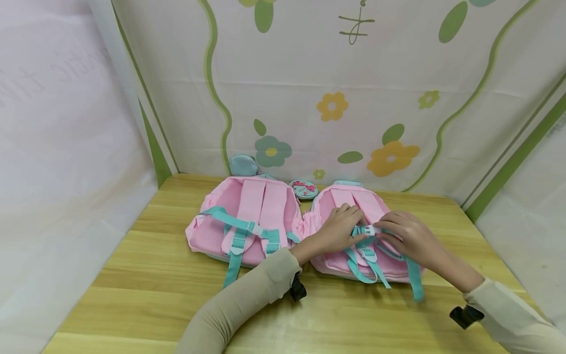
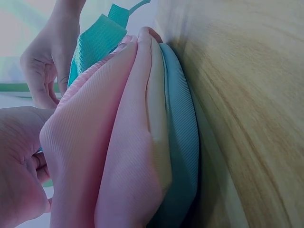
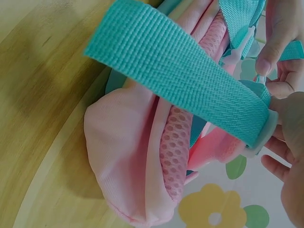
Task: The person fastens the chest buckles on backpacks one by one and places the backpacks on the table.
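Note:
Two pink backpacks lie side by side on the table, with their shoulder straps facing up. Over the right backpack [image 1: 327,263], both hands meet at a white plastic buckle [image 1: 370,230] on its teal strap [image 3: 180,71]. The left hand [image 1: 339,228] pinches the buckle's left side, where the webbing is bunched. From the right, the right hand [image 1: 409,238] grips the other end with thumb and fingers. A loose strap tail hangs below the right hand. The left backpack [image 1: 274,206] has its teal strap buckled across the front, and the left forearm passes over its lower corner.
A round pouch with a pink picture [image 1: 304,189] stands between the bags at the back. Behind the left bag is a light blue round pouch [image 1: 243,165]. Flower-printed cloth [image 1: 283,64] encloses the wooden table [image 1: 132,275] at the back and sides.

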Available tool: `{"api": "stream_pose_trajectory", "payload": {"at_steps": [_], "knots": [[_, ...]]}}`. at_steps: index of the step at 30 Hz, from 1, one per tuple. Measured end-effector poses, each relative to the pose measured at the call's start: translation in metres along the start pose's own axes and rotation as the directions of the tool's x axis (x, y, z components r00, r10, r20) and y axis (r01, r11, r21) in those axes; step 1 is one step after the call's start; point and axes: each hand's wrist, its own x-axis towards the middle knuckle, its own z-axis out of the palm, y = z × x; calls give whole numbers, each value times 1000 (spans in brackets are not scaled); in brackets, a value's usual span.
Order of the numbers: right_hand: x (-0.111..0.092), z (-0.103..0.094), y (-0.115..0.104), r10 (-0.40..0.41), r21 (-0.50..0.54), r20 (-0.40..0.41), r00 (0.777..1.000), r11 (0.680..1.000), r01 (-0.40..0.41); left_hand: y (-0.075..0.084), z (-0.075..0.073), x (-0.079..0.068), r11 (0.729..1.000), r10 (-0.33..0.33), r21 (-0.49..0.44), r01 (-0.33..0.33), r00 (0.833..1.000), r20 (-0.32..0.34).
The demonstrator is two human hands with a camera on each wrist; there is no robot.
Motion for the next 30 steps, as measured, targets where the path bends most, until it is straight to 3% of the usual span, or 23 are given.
{"api": "stream_pose_trajectory", "payload": {"at_steps": [15, 30], "knots": [[1, -2, 4, 47, 97, 55, 997, 994, -53, -3, -2, 5, 1000, -6, -27, 8, 998, 57], [-2, 1, 3, 57, 141, 61, 996, 988, -66, -5, 1, 4, 997, 25, -78, -23, 999, 36]]}}
